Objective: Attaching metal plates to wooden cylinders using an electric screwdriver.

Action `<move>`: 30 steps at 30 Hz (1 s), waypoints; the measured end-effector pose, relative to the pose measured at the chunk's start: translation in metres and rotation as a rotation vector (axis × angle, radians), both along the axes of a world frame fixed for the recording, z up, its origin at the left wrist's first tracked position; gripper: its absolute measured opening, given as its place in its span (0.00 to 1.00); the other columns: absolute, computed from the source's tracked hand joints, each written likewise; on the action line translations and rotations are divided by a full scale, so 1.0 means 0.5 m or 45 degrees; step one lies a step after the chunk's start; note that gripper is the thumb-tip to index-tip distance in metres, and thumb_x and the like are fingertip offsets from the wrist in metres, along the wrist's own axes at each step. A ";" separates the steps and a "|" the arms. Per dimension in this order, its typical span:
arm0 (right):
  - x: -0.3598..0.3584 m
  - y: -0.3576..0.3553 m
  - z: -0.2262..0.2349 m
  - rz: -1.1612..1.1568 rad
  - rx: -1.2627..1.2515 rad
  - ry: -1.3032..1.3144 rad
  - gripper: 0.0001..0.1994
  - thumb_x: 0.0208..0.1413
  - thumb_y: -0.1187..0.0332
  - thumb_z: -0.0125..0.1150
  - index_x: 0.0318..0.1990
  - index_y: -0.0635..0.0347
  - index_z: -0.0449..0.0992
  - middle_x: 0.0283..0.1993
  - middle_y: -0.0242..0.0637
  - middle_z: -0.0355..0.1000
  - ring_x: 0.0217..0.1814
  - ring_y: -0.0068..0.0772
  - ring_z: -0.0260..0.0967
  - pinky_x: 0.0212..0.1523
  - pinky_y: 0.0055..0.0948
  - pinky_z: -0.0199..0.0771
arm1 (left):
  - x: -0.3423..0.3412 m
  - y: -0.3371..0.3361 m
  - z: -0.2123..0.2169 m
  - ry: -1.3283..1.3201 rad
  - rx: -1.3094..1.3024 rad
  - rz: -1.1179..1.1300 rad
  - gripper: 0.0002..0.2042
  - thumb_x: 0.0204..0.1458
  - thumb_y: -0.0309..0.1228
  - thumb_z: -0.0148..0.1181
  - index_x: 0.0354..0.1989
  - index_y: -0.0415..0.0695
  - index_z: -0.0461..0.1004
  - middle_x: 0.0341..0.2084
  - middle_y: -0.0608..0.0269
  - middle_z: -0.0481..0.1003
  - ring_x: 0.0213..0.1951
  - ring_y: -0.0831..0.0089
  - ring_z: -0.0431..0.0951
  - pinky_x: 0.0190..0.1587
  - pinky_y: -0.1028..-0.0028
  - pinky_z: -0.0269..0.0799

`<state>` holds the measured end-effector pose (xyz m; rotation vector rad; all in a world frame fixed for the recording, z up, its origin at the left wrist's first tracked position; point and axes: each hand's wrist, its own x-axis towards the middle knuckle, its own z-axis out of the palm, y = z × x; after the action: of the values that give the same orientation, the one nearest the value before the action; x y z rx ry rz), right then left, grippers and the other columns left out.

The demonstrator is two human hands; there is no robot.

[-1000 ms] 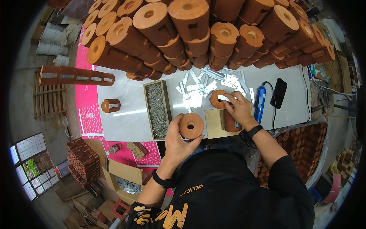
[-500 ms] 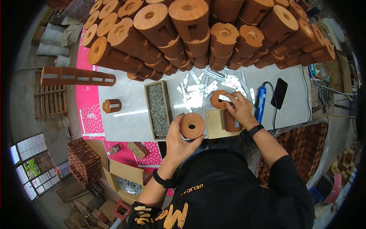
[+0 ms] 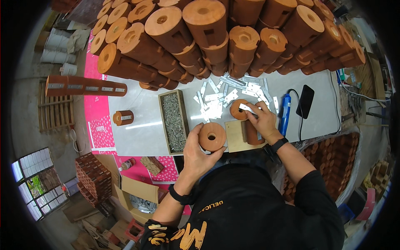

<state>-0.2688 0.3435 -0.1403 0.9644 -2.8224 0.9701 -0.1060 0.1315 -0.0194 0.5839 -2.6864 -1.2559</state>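
Head view: left fingers (image 3: 193, 136) curved round wooden cylinder (image 3: 212, 144), right fingers (image 3: 260, 111) pinching metal strip (image 3: 246, 108).
I can't make out the strip's covered end.

The person wears a loose black shirt (image 3: 258, 208) with short, wide sleeves. Bold, brush-like yellow-orange lettering (image 3: 196, 236) runs across its front, with a smaller row of block letters (image 3: 212, 206) above. The left sleeve (image 3: 151, 243) carries similar strokes; the right sleeve (image 3: 318, 200) looks plain black. Each wrist has a black band (image 3: 279, 144), and the hands (image 3: 196, 156) are bare.
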 end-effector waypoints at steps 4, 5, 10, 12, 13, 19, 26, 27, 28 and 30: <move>0.021 -0.011 0.008 -0.160 -0.015 -0.171 0.15 0.57 0.62 0.69 0.52 0.43 0.82 0.39 0.32 0.72 0.32 0.37 0.75 0.32 0.35 0.77 | -0.003 0.002 -0.006 -0.007 0.008 -0.006 0.44 0.37 0.35 0.82 0.63 0.34 0.64 0.53 0.45 0.74 0.54 0.55 0.79 0.56 0.63 0.76; 0.025 -0.016 0.008 -0.197 -0.065 -0.188 0.13 0.58 0.60 0.68 0.51 0.41 0.82 0.39 0.31 0.71 0.31 0.38 0.75 0.32 0.36 0.77 | -0.004 0.003 -0.005 -0.006 0.015 -0.013 0.44 0.37 0.35 0.82 0.63 0.34 0.64 0.53 0.45 0.74 0.54 0.55 0.79 0.56 0.63 0.76; 0.034 -0.024 -0.001 -0.251 -0.136 -0.319 0.14 0.60 0.60 0.66 0.53 0.43 0.80 0.40 0.33 0.72 0.33 0.42 0.75 0.35 0.39 0.77 | -0.003 0.002 -0.018 0.004 0.083 0.011 0.42 0.39 0.34 0.80 0.62 0.33 0.64 0.53 0.40 0.73 0.55 0.47 0.77 0.57 0.59 0.74; 0.038 -0.027 -0.001 -0.243 -0.093 -0.351 0.15 0.61 0.60 0.65 0.54 0.44 0.79 0.40 0.34 0.72 0.34 0.44 0.76 0.36 0.39 0.77 | -0.003 0.000 -0.023 0.014 0.098 0.015 0.42 0.39 0.33 0.80 0.62 0.32 0.64 0.53 0.40 0.73 0.54 0.47 0.77 0.57 0.59 0.74; 0.042 -0.029 -0.004 -0.245 -0.094 -0.310 0.14 0.62 0.61 0.64 0.55 0.44 0.78 0.40 0.35 0.73 0.34 0.45 0.76 0.36 0.39 0.77 | -0.003 -0.001 -0.025 0.025 0.102 0.012 0.42 0.39 0.33 0.80 0.62 0.32 0.63 0.53 0.40 0.73 0.54 0.46 0.77 0.57 0.59 0.74; 0.040 -0.036 -0.003 -0.223 -0.069 -0.277 0.13 0.64 0.61 0.61 0.54 0.47 0.76 0.44 0.38 0.76 0.37 0.46 0.78 0.36 0.39 0.77 | 0.011 -0.011 -0.051 0.014 0.111 0.061 0.43 0.37 0.35 0.82 0.63 0.33 0.64 0.53 0.43 0.74 0.54 0.52 0.79 0.57 0.62 0.75; 0.044 -0.038 -0.011 -0.249 -0.025 -0.281 0.14 0.63 0.60 0.62 0.52 0.52 0.74 0.47 0.39 0.78 0.38 0.46 0.79 0.37 0.39 0.78 | 0.020 -0.010 -0.062 0.019 0.158 0.122 0.43 0.38 0.35 0.81 0.63 0.34 0.64 0.53 0.44 0.74 0.54 0.51 0.79 0.58 0.61 0.74; 0.045 -0.039 -0.013 -0.242 -0.021 -0.281 0.14 0.63 0.60 0.62 0.52 0.52 0.74 0.47 0.39 0.78 0.38 0.46 0.79 0.37 0.39 0.78 | 0.022 -0.010 -0.063 0.019 0.165 0.126 0.43 0.38 0.35 0.81 0.63 0.33 0.64 0.53 0.44 0.74 0.54 0.51 0.79 0.58 0.61 0.74; 0.046 -0.039 -0.014 -0.237 -0.026 -0.250 0.14 0.63 0.60 0.62 0.52 0.52 0.74 0.47 0.39 0.78 0.37 0.46 0.79 0.36 0.40 0.78 | 0.024 -0.009 -0.064 0.019 0.171 0.128 0.43 0.37 0.35 0.82 0.63 0.33 0.64 0.53 0.44 0.74 0.54 0.52 0.79 0.58 0.61 0.74; 0.047 -0.040 -0.014 -0.230 -0.028 -0.220 0.14 0.63 0.60 0.62 0.52 0.52 0.74 0.47 0.39 0.78 0.37 0.47 0.79 0.36 0.40 0.78 | 0.027 -0.008 -0.067 0.020 0.170 0.137 0.43 0.37 0.35 0.82 0.63 0.33 0.64 0.53 0.44 0.74 0.54 0.52 0.79 0.58 0.61 0.74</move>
<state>-0.2452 0.3235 -0.1473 0.6381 -2.9650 1.1091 -0.0925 0.1274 -0.0529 0.7212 -2.5354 -1.4116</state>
